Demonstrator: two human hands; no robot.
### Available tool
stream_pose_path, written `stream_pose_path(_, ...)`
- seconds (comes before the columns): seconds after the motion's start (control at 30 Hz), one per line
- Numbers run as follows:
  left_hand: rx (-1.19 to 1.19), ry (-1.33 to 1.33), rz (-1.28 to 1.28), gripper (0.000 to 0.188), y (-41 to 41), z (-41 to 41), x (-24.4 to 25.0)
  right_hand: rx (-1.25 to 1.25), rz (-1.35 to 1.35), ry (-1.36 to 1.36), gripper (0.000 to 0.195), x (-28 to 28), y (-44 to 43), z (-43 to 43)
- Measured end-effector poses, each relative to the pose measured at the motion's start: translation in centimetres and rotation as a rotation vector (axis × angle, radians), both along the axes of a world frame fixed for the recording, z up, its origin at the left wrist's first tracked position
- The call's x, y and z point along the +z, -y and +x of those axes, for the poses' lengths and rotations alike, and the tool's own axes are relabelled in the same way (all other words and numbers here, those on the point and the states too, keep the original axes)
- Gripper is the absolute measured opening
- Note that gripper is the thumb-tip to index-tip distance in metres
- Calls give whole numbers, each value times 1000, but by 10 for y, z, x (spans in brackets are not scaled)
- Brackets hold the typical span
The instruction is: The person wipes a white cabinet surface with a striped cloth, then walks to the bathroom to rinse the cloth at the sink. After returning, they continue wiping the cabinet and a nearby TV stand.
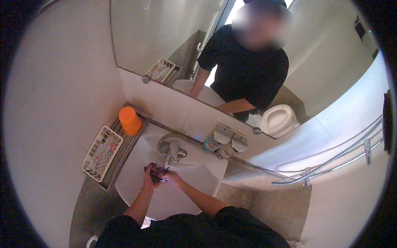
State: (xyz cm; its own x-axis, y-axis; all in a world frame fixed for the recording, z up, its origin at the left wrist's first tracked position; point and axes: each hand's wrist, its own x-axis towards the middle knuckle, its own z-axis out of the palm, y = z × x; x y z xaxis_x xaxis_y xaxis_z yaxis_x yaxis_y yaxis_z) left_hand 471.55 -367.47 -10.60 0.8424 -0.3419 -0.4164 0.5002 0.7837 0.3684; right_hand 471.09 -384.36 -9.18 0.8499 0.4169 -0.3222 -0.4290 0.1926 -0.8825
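Both of my hands are over the white washbasin [192, 183], close under the spout of the chrome mixer tap [172, 153]. A small dark, reddish-brown bundle [153, 176], apparently cloth, lies bunched between them. My left hand [150, 183] grips it from the left side. From the right, my right hand [173, 178] presses against it with the fingers curled inward. Whitish foam or water shows at the bundle's lower edge. Too little detail shows to tell exactly what the bundle is, and part of it is hidden by my fingers.
Left of the basin, a slatted ledge [124, 155] carries an upturned orange cup [130, 121] and a white plastic basket [102, 153] of small packets. Two wall dispensers [225, 141] hang right of the tap. Above is a mirror [173, 37]; metal rails [328, 167] are at right.
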Motion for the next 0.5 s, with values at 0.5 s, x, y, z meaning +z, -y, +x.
stream_pose_path(0.5, -24, -70, 753, 45, 17, -22, -20, -41, -417, 158, 33, -32, -20, 21)
